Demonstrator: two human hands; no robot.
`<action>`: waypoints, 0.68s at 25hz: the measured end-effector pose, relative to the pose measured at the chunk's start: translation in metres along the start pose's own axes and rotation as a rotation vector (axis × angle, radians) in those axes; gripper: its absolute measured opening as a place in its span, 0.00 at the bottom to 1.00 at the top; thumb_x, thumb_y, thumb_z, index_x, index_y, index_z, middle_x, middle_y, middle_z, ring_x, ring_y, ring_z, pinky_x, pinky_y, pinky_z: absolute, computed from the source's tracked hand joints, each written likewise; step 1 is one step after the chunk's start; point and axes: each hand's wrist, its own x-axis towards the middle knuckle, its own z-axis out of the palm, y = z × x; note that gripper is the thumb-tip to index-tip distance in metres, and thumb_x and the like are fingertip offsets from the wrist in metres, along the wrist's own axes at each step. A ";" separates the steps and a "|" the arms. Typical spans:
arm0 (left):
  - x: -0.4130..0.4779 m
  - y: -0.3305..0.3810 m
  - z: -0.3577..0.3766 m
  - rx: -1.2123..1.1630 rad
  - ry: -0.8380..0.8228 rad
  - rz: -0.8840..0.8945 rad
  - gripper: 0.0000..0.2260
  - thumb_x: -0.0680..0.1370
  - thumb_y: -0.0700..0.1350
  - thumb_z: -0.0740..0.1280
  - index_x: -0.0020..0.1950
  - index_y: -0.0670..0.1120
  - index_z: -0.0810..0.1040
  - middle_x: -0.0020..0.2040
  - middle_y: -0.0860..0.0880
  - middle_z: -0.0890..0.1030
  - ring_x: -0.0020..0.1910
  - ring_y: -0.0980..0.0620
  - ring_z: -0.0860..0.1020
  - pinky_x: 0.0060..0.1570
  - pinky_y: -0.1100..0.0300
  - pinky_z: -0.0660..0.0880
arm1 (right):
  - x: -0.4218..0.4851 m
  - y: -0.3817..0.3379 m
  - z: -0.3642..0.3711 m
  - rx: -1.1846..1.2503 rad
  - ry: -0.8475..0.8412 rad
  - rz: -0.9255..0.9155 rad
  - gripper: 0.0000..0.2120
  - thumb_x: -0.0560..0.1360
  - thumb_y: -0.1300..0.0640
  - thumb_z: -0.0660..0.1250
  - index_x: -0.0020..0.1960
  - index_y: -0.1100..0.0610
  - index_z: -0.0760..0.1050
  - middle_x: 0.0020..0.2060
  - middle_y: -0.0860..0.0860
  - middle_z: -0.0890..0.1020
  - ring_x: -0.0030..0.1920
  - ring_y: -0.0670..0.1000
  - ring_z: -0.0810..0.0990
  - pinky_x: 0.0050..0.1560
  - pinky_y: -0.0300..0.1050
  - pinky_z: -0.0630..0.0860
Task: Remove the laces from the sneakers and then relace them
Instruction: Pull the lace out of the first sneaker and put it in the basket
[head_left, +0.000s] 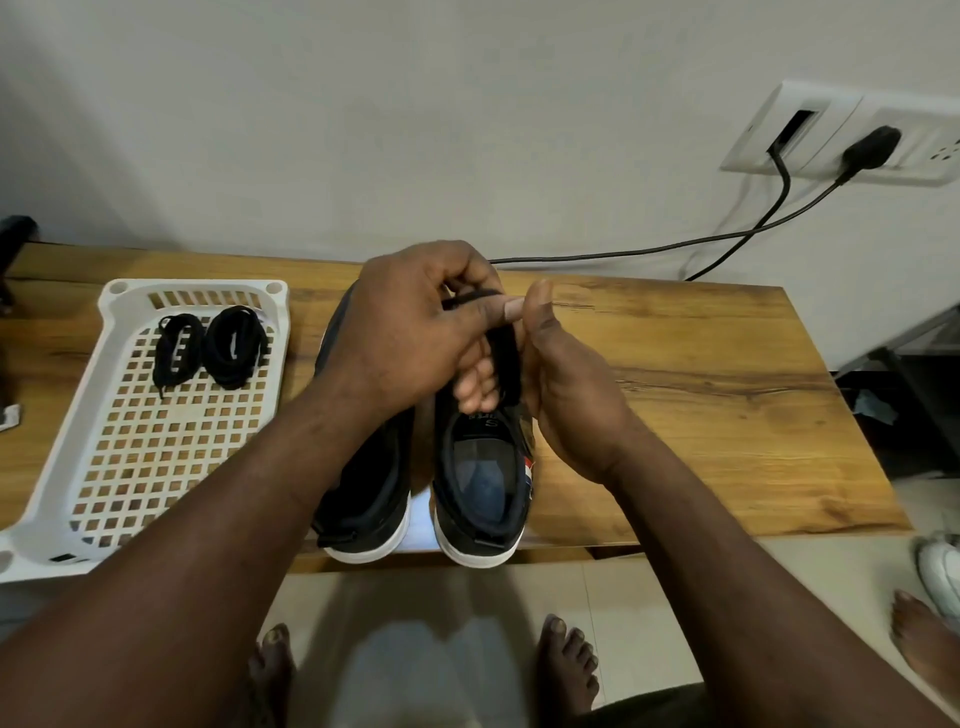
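At the left of the desk (675, 389) we see a white tray (197, 285) with two coiled black bundles in it, the left bundle (176, 348) and the right bundle (236, 345), lying just beside each other and clear of the sneakers. Next come the sneakers, side by side with heels toward us: the left sneaker (363, 493) partly under the forearm, the right sneaker (483, 483) with its opening in plain sight. Whether any eyelets are threaded we cannot tell, since both hands hang over the fronts. The left hand (410, 332) is curled, thumb and forefinger pinched together on a black lace (506, 358). That lace runs in loops round the right hand (566, 384), whose fingers (475, 387) are bent inward with the coil about them and the thumb raised beside it. We judge the removal half of the task to be in hand: a freed lace is being wound into a bundle like the two in the tray. The next move, we think, calls for slipping the coil off the right fingers without letting it spring loose, then carrying it left to the tray. At the far right a socket (841, 135) on the wall feeds two dark cables.
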 end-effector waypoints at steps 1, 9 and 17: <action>0.001 0.000 -0.002 -0.027 0.011 -0.043 0.08 0.77 0.47 0.77 0.45 0.43 0.83 0.32 0.44 0.83 0.28 0.51 0.81 0.32 0.62 0.77 | 0.000 -0.001 0.000 0.053 -0.028 0.013 0.40 0.82 0.33 0.44 0.50 0.66 0.79 0.38 0.61 0.82 0.40 0.57 0.81 0.45 0.52 0.75; 0.001 0.002 0.005 -0.415 -0.271 -0.323 0.16 0.86 0.39 0.63 0.39 0.46 0.80 0.28 0.53 0.77 0.26 0.56 0.71 0.29 0.65 0.70 | -0.006 -0.020 -0.006 0.631 -0.146 -0.084 0.29 0.85 0.43 0.51 0.50 0.62 0.83 0.41 0.56 0.85 0.43 0.54 0.84 0.53 0.49 0.78; -0.003 -0.002 0.013 0.132 -0.409 -0.138 0.08 0.81 0.50 0.72 0.44 0.50 0.86 0.37 0.55 0.85 0.30 0.62 0.77 0.37 0.63 0.74 | 0.000 -0.014 -0.026 0.541 0.145 -0.293 0.38 0.85 0.37 0.45 0.69 0.69 0.73 0.61 0.65 0.81 0.67 0.63 0.79 0.68 0.52 0.76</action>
